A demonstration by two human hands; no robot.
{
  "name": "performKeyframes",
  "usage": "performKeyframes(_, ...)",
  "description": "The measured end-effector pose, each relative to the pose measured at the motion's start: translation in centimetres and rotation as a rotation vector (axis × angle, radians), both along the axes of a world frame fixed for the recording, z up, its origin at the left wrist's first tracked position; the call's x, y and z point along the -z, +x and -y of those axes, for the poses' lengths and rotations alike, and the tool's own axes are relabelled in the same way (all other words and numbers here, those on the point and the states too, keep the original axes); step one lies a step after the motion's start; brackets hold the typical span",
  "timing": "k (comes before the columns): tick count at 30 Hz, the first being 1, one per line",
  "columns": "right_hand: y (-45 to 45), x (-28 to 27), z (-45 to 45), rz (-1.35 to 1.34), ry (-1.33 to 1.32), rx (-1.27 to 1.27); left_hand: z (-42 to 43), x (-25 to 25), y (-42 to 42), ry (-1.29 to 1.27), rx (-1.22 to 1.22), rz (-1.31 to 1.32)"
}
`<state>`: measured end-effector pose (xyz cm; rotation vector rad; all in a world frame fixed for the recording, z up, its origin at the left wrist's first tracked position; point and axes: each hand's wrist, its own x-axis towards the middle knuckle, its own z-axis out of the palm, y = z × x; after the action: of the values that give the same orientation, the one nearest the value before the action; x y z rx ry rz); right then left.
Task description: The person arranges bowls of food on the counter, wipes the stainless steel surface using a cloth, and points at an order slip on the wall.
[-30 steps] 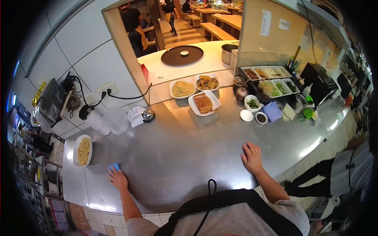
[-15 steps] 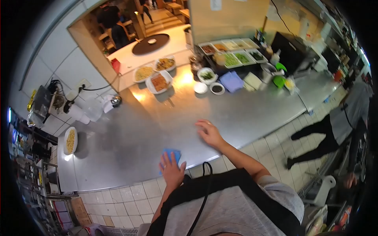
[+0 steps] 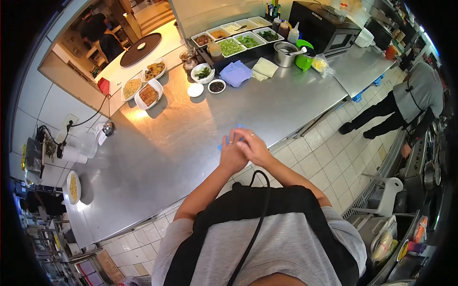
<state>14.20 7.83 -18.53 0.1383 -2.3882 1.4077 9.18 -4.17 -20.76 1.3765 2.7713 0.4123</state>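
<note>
My left hand reaches over the near part of the steel counter with a blue cloth under its fingers. Bits of the cloth show beside and beyond the fingertips. My right hand overlaps the left from the right side, its fingers loosely bent and apart, lying over or against the left fingers. Whether the right fingertips touch the cloth is hard to tell.
Along the counter's far side stand dishes of food, a small bowl of dark sauce, folded purple cloths and ingredient trays. A pasta dish sits at left. A co-worker stands at right.
My left hand has moved right and farther out with the blue cloth. My right hand has come to overlap it. The view has shifted, and the co-worker's stance differs.
</note>
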Motion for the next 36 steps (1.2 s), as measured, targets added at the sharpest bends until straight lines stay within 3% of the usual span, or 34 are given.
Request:
performKeyframes(3, -1.3, 0.5, -1.7, -0.049, 0.052, 0.185, -2.7, -2.5, -1.2, 0.029, 0.090, 0.074)
performKeyframes(6, -2.7, 0.9, -3.5, 0.005, -0.032, 0.254, -4.1, 0.8, -3.4, 0.114, 0.149, -0.022)
performKeyframes(7, -3.4, 1.4, -3.9, 0.007, -0.086, 0.307, -4.0, -0.5, -3.8, 0.125, 0.169, 0.073)
performKeyframes(10, -4.4, 2.4, -5.1, 0.122, -0.161, 0.328, -1.9, 1.3, -6.4, 0.499, 0.264, 0.417)
performKeyframes(11, -3.9, 1.6, -5.0, 0.137, 0.010, 0.293, -0.6, 0.2, -6.2, 0.658, 0.143, 0.473)
performKeyframes(14, -3.1, 0.8, -4.5, -0.140, 0.718, 0.010, 5.4, -0.7, -7.5, 0.752, -0.220, 0.303)
performKeyframes(18, -5.1, 1.5, -8.1, -0.091, 0.763, 0.008, 16.6, -1.0, -8.5, 0.830, -0.862, 0.098)
performKeyframes(20, -7.6, 3.0, -13.0, -0.080, 0.751, 0.116, 23.1, 0.5, -8.0, 0.698, -1.068, -0.145)
performKeyframes(24, -9.8, 3.7, -24.6, -0.015, 0.789, 0.360, 27.1, 1.4, -4.3, 0.303, -1.516, -0.272)
performKeyframes(27, -9.9, 2.6, -27.9, 0.107, 0.792, 0.368, 25.9, 3.7, -2.7, 0.116, -1.556, -0.384)
performKeyframes(30, -9.1, 0.2, -25.0, -0.010, 1.015, 0.282, 25.0, 2.7, -3.0, 0.023, -1.585, -0.331)
performKeyframes(36, -9.9, 1.6, -20.3, -0.027, 0.756, -0.095, 24.9, 2.6, -3.0, 0.054, -1.573, -0.346)
